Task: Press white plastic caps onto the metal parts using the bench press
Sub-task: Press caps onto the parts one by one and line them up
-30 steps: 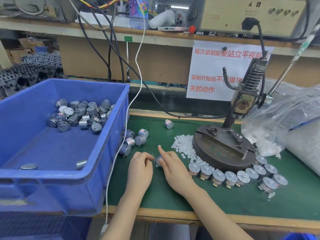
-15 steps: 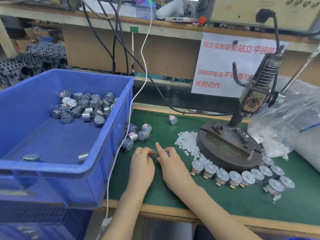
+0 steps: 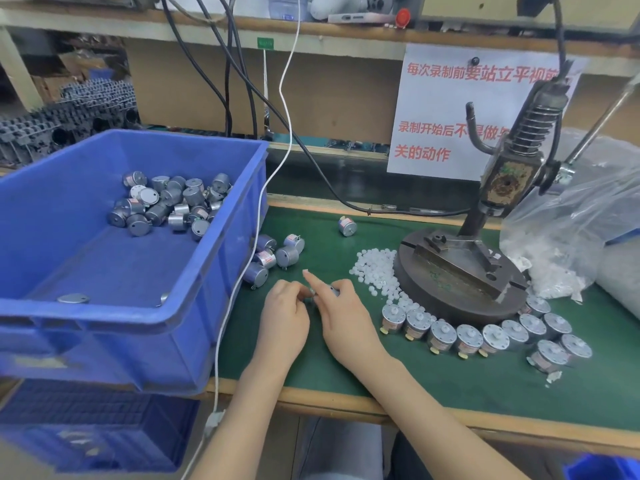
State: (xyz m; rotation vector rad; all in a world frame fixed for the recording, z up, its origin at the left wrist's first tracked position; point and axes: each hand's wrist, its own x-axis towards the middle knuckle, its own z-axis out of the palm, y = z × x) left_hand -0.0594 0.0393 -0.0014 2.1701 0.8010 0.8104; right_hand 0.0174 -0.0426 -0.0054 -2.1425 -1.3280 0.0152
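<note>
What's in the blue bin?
In the blue bin, metal parts lie piled toward the far side, two more by the near wall, which hides the floor behind it.

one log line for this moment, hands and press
stage: pre-press | left hand: pinches metal part | right hand: holds same part | bench press: untouched

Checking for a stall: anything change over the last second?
Barely. The left hand and right hand stay together over the mat, still pinching one metal part between them; nothing picked up or let go. The view tipped down a little. The press, loose caps, row of capped parts and blue bin are unmoved.
</note>
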